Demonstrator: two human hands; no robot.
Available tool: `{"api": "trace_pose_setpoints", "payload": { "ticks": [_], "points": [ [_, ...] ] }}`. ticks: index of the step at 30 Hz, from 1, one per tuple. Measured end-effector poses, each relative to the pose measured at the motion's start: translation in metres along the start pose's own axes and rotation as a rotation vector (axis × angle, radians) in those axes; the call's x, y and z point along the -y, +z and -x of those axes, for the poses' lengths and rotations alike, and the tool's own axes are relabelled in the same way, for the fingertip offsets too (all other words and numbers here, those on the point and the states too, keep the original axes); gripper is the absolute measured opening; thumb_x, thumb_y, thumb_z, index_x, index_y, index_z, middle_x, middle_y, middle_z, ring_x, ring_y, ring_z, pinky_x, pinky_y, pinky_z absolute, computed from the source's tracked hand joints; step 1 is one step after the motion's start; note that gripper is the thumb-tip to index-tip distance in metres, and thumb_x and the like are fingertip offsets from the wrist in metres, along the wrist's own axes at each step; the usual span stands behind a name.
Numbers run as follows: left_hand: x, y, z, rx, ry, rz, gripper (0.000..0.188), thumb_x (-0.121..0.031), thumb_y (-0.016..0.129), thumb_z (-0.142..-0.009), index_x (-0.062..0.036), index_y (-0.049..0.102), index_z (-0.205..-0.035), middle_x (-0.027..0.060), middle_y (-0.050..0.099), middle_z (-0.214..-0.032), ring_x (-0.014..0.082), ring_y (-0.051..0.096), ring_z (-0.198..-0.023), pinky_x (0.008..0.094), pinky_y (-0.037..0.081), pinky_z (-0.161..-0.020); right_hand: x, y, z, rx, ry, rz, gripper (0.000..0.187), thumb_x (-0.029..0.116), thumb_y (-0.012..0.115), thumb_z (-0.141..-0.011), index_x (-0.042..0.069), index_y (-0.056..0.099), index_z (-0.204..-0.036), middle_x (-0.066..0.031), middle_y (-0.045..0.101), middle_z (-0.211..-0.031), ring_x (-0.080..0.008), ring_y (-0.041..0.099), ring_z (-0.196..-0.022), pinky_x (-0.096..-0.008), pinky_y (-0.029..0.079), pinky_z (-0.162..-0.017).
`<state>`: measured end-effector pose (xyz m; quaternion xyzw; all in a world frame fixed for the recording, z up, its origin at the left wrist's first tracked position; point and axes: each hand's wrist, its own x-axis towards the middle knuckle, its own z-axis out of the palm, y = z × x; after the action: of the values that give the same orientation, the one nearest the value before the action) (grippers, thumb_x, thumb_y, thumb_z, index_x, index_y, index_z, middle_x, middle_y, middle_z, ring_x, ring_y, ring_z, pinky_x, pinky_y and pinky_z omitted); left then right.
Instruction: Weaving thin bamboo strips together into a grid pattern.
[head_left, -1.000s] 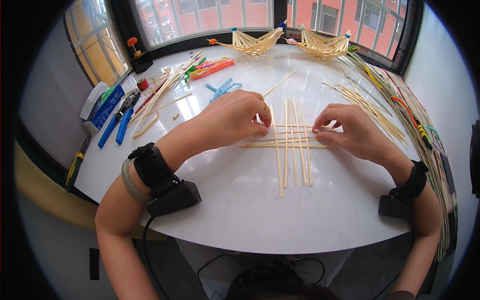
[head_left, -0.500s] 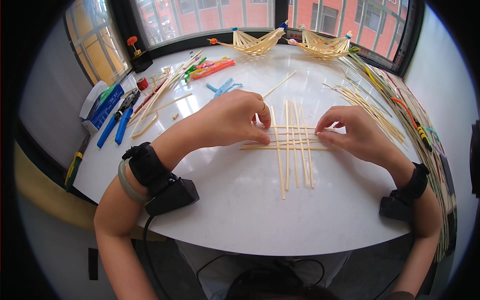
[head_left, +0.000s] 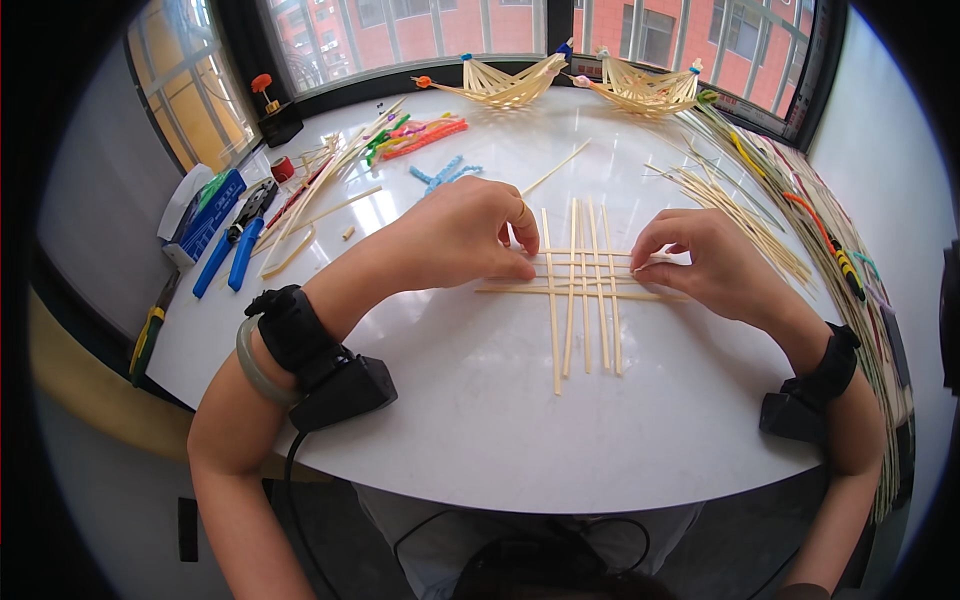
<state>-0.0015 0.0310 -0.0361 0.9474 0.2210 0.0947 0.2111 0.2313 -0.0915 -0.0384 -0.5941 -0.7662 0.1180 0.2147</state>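
Observation:
A loose lattice of pale bamboo strips (head_left: pixel 587 322) lies on the white table, several strips running away from me and several across. At its left side my left hand (head_left: pixel 478 228) pinches the ends of crosswise strips between thumb and fingers; the exact strips are partly hidden. Opposite it, my right hand (head_left: pixel 700 255) is closed in a pinch on the right ends of the crosswise strips. The nearest crosswise strip (head_left: pixel 510 291) passes just below both hands. Both wrists carry black strapped devices.
Blue-handled pliers (head_left: pixel 242 258) and a blue box (head_left: pixel 206 215) stand at the left. Behind my left hand lie light-blue fuzzy wires (head_left: pixel 445 174) and coloured ones (head_left: pixel 425 138). Two woven bamboo pieces (head_left: pixel 510 85) sit at the back. Loose strips (head_left: pixel 745 225) lie right, beyond my right hand.
The lattice has shifted slightly left, and its lengthwise strips stand a bit straighter. Both hands keep their pinch in nearly the same places.

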Motion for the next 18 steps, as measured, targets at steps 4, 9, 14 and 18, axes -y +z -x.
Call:
{"api": "trace_pose_setpoints", "payload": {
  "ticks": [4,9,14,18],
  "points": [
    [0.0015,0.0012,-0.0005,-0.004,0.005,0.019,0.018,-0.015,0.076,-0.076,-0.0030,0.070,-0.088,0.0076,0.064,-0.091,0.0181,0.062,-0.083,0.0290,0.050,-0.072,-0.0008,0.0000,0.0004,0.001,0.013,-0.010,0.006,0.009,0.069,-0.079,0.004,0.069,-0.084,-0.0097,0.069,-0.086,-0.0223,0.065,-0.086,-0.0323,0.050,-0.076],
    [-0.0021,-0.0045,0.0009,0.031,-0.056,0.034,0.018,-0.016,0.076,-0.076,-0.0028,0.070,-0.088,0.0078,0.064,-0.090,0.0177,0.061,-0.083,0.0292,0.049,-0.072,0.0034,-0.0019,0.0006,0.015,0.035,0.037,0.009,0.011,0.071,-0.079,0.005,0.068,-0.085,-0.0079,0.068,-0.087,-0.0198,0.063,-0.083,-0.0312,0.049,-0.074],
    [-0.0010,-0.0014,0.0018,0.019,0.032,-0.003,0.023,-0.019,0.077,-0.075,-0.0030,0.069,-0.089,0.0077,0.064,-0.091,0.0180,0.061,-0.085,0.0295,0.049,-0.072,0.0028,-0.0012,0.0017,0.021,0.015,0.063,0.014,0.014,0.074,-0.077,0.004,0.067,-0.085,-0.0067,0.066,-0.087,-0.0183,0.061,-0.081,-0.0308,0.048,-0.074],
    [-0.0013,-0.0014,0.0016,0.023,0.038,-0.025,0.025,-0.021,0.078,-0.075,-0.0032,0.069,-0.089,0.0078,0.063,-0.090,0.0186,0.060,-0.084,0.0301,0.049,-0.072,0.0037,-0.0012,0.0016,0.028,0.014,0.076,0.017,0.016,0.075,-0.077,0.005,0.066,-0.085,-0.0072,0.064,-0.088,-0.0202,0.061,-0.083,-0.0316,0.048,-0.075]
  ]
}}
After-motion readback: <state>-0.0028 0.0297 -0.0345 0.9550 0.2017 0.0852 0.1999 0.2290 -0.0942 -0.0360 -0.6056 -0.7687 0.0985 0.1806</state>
